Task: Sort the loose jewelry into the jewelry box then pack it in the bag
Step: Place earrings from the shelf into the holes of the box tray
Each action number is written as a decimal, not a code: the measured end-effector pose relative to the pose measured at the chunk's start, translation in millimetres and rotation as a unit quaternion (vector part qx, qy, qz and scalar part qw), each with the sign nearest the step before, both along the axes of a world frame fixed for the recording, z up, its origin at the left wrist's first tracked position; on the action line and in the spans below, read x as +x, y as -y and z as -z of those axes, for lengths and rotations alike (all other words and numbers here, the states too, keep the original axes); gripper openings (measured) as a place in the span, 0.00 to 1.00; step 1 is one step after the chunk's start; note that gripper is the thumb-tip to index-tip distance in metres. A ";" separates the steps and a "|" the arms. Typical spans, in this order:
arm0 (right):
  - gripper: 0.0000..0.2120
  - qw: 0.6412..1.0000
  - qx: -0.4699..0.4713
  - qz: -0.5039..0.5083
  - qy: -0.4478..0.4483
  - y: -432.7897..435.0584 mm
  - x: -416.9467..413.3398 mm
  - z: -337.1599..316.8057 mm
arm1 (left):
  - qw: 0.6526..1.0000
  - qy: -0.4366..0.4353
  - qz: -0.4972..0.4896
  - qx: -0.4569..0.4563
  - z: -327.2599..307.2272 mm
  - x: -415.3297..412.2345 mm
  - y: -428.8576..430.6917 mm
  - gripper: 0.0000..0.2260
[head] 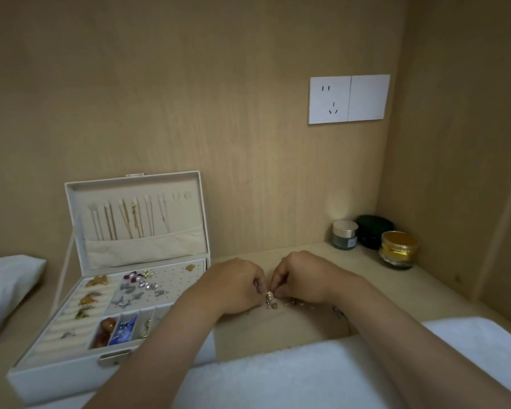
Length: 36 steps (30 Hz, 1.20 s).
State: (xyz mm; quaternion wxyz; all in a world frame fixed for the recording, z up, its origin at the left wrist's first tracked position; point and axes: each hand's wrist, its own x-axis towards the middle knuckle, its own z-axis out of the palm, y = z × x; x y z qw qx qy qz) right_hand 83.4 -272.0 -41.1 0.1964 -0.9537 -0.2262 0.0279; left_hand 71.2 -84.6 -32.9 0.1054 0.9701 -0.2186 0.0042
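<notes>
Item: small gold piece (pixel 269 296), centre of frame, pinched jointly by left hand (pixel 236 286) and right hand (pixel 303 280), fingertips closed together on it; possibly an earring, too small to tell. More loose jewelry (pixel 295 303) lay just right of it. Jewelry box (pixel 71 370), lower left, stood open. Risk: the piece slipping from so slight a pinch, or a forearm knocking the box.

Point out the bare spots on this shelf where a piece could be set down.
Bare wood lies behind the hands, between the jewelry box and the three jars. A further patch runs from the gold jar to the white cloth. Crowded: under the hands, where small jewelry lies loose.
</notes>
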 end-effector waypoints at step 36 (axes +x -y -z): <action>0.13 0.924 0.383 0.003 -0.005 -8.3 -7.9 -5.8 | 0.892 -0.095 -0.084 -0.434 -5.7 16.6 -2.7 0.09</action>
